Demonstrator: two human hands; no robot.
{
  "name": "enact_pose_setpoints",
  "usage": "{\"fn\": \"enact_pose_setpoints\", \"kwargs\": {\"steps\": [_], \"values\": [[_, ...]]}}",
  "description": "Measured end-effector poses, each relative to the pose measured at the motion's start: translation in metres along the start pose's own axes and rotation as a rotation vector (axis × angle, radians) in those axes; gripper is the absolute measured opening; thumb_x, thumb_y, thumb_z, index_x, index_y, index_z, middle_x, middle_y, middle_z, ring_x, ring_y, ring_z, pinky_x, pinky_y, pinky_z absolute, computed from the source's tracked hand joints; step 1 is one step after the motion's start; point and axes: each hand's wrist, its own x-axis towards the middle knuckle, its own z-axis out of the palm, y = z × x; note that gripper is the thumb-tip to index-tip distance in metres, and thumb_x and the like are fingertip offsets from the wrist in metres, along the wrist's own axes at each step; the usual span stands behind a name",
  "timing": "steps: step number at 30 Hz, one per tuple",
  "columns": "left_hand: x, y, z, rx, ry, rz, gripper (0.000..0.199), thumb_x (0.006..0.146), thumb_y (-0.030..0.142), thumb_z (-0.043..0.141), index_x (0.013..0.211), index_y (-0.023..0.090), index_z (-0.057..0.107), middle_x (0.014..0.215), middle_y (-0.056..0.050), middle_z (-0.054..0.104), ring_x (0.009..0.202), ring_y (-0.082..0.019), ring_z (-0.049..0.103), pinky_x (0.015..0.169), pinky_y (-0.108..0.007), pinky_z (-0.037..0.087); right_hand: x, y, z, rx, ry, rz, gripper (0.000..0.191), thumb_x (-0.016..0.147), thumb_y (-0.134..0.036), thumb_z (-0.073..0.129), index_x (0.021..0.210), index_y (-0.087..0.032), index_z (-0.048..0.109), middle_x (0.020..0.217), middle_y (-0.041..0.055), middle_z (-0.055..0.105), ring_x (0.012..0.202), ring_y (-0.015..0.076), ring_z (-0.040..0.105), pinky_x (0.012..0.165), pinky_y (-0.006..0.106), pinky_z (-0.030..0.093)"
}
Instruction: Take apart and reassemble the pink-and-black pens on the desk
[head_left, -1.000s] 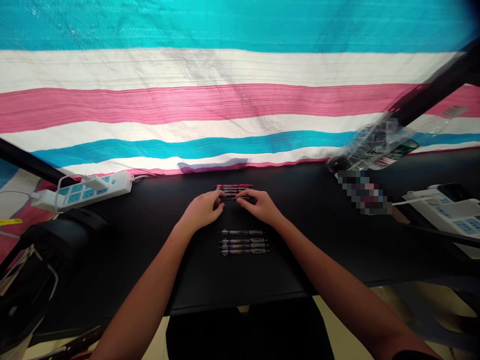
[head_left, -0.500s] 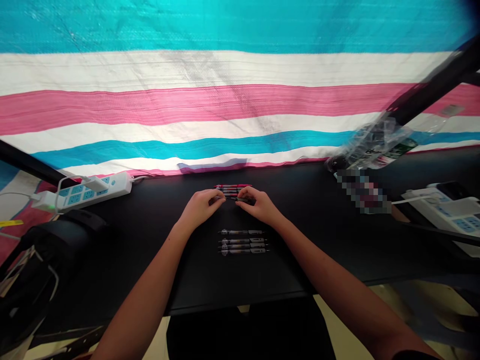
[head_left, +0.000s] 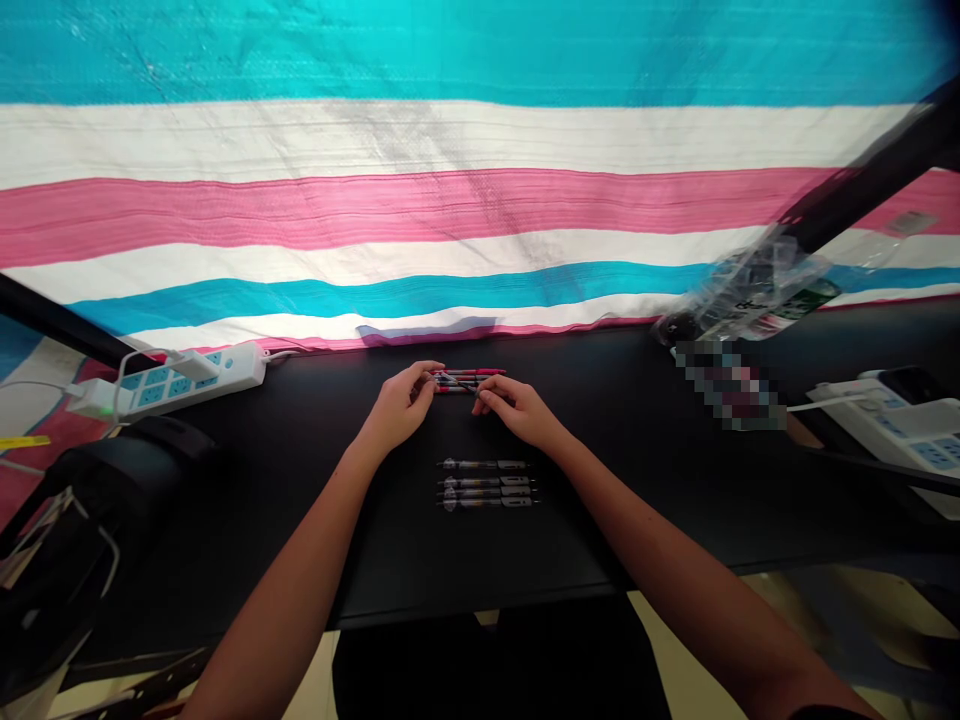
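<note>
Near the back middle of the table, my left hand (head_left: 403,405) and my right hand (head_left: 521,410) face each other with a dark pen (head_left: 466,385) slanting between them. The right fingertips pinch the pen's lower right end. My left thumb and forefinger close at its upper left end, where the exact contact is partly hidden. Just behind lies a row of red pens (head_left: 491,372), partly covered by my fingers. Closer to me, several clear-barrelled pens with dark ends (head_left: 487,491) lie side by side, and one similar pen (head_left: 484,464) sits slightly apart above them.
A white power strip (head_left: 240,368) with plugs is on the black table (head_left: 300,540) at left, beside a dark bulky object (head_left: 142,480). At right are a clear plastic bag (head_left: 757,295), a blurred-out item (head_left: 731,385) and another power strip (head_left: 934,455). A striped sheet (head_left: 480,205) hangs behind.
My left hand has shifted slightly up and back towards the red pens. The pen between my hands has gone from nearly level to slanted. The nearer row of pens is unchanged.
</note>
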Motion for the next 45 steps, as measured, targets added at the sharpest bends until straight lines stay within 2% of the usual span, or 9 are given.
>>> {"fn": "enact_pose_setpoints", "kwargs": {"steps": [9, 15, 18, 21, 24, 29, 35, 41, 45], "values": [[0.000, 0.003, 0.000, 0.046, 0.020, 0.020, 0.023, 0.095, 0.028, 0.054, 0.109, 0.016, 0.069, 0.088, -0.005, 0.068, 0.072, -0.015, 0.058, 0.068, -0.027, 0.045, -0.001, -0.001, 0.001, 0.023, -0.009, 0.019, 0.024, 0.095, -0.043, 0.057, 0.094, -0.020, 0.062, 0.081, 0.0051, 0.074, 0.076, 0.0192, 0.068, 0.078, 0.035, 0.053], [0.002, -0.004, -0.002, -0.018, 0.051, -0.002, 0.042, 0.093, 0.020, 0.050, 0.135, 0.016, 0.053, 0.094, -0.004, 0.069, 0.076, -0.014, 0.061, 0.073, -0.026, 0.047, 0.001, 0.004, 0.003, 0.026, 0.090, -0.008, 0.023, 0.087, -0.042, 0.069, 0.095, -0.022, 0.062, 0.092, 0.0054, 0.072, 0.086, 0.0219, 0.070, 0.082, 0.036, 0.054], [0.003, -0.009, -0.003, -0.068, 0.060, -0.017, 0.043, 0.091, 0.019, 0.053, 0.134, 0.016, 0.053, 0.098, -0.006, 0.072, 0.083, -0.015, 0.065, 0.078, -0.028, 0.049, 0.002, 0.006, 0.001, -0.023, 0.140, -0.041, 0.020, 0.085, -0.039, 0.071, 0.093, -0.023, 0.062, 0.092, 0.0038, 0.068, 0.089, 0.0215, 0.067, 0.086, 0.037, 0.053], [0.005, -0.011, -0.001, -0.262, 0.057, -0.101, 0.039, 0.088, 0.026, 0.063, 0.125, 0.016, 0.059, 0.107, -0.010, 0.075, 0.092, -0.019, 0.069, 0.084, -0.032, 0.052, 0.002, 0.006, 0.000, -0.047, 0.168, -0.042, 0.020, 0.085, -0.039, 0.071, 0.091, -0.023, 0.061, 0.091, 0.0031, 0.066, 0.087, 0.0212, 0.065, 0.085, 0.036, 0.053], [0.007, -0.011, 0.001, -0.524, 0.071, -0.258, 0.041, 0.080, 0.036, 0.076, 0.112, 0.014, 0.065, 0.111, -0.015, 0.075, 0.095, -0.023, 0.072, 0.080, -0.034, 0.055, 0.002, 0.006, 0.000, -0.060, 0.182, -0.037, 0.021, 0.084, -0.040, 0.072, 0.090, -0.023, 0.061, 0.089, 0.0031, 0.067, 0.085, 0.0211, 0.064, 0.082, 0.036, 0.052], [0.008, -0.010, -0.001, -0.770, 0.098, -0.430, 0.050, 0.068, 0.036, 0.087, 0.107, 0.013, 0.066, 0.098, -0.011, 0.076, 0.084, -0.020, 0.074, 0.072, -0.030, 0.056, 0.001, 0.002, 0.000, 0.001, 0.162, -0.013, 0.022, 0.087, -0.042, 0.067, 0.092, -0.022, 0.062, 0.083, 0.0033, 0.071, 0.078, 0.0204, 0.066, 0.078, 0.034, 0.051], [0.007, -0.010, -0.002, -0.728, 0.068, -0.445, 0.048, 0.065, 0.036, 0.089, 0.100, 0.013, 0.065, 0.080, -0.005, 0.073, 0.068, -0.015, 0.069, 0.067, -0.028, 0.054, 0.000, -0.001, -0.003, -0.112, 0.126, 0.003, 0.039, 0.098, -0.050, 0.050, 0.077, -0.021, 0.066, 0.075, 0.0038, 0.072, 0.064, 0.0171, 0.058, 0.066, 0.032, 0.046], [0.006, -0.011, -0.001, -0.667, 0.026, -0.447, 0.045, 0.067, 0.037, 0.088, 0.096, 0.014, 0.064, 0.075, -0.002, 0.070, 0.064, -0.014, 0.067, 0.063, -0.026, 0.051, 0.002, 0.008, 0.001, 0.025, 0.143, -0.002, 0.026, 0.090, -0.047, 0.064, 0.095, -0.021, 0.062, 0.081, 0.0045, 0.073, 0.079, 0.0214, 0.068, 0.079, 0.036, 0.052], [0.005, -0.009, -0.003, -0.670, 0.013, -0.450, 0.042, 0.068, 0.036, 0.087, 0.096, 0.014, 0.065, 0.076, -0.003, 0.071, 0.064, -0.013, 0.067, 0.062, -0.025, 0.051, 0.003, 0.010, 0.002, 0.033, 0.169, 0.008, 0.025, 0.085, -0.044, 0.070, 0.095, -0.022, 0.062, 0.089, 0.0062, 0.073, 0.087, 0.0238, 0.070, 0.085, 0.039, 0.053]]}}
